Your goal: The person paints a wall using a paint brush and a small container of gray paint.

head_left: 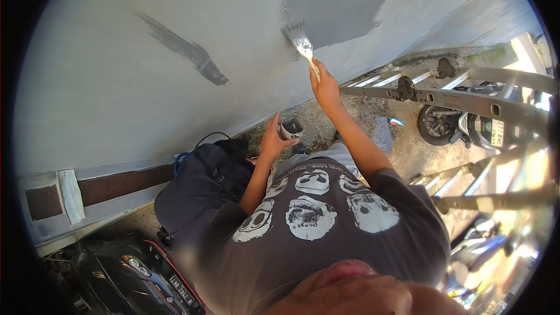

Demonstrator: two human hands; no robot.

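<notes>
"Where was the brush (pixel 303 45)?"

"At my right hand's (pixel 325 86) eleven o'clock, bristles (pixel 293 30) at the dark patch's (pixel 344 6) eight o'clock edge, on the wall (pixel 116 93)."

"And your hands?"

"My right was closed around the brush's handle (pixel 314 65). My left hand (pixel 275 141) was half open, thumb and fingers curved, grasping the cup (pixel 293 127) at its two o'clock."

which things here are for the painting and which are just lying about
Painting:
flat paintbrush with cream handle, in right hand
pale square-mouthed container, in left hand
light grey wall with dark paint

Apparently just nearby:
dark fabric bag
grey metal ladder, untouched
black motorbike with red trim
</notes>
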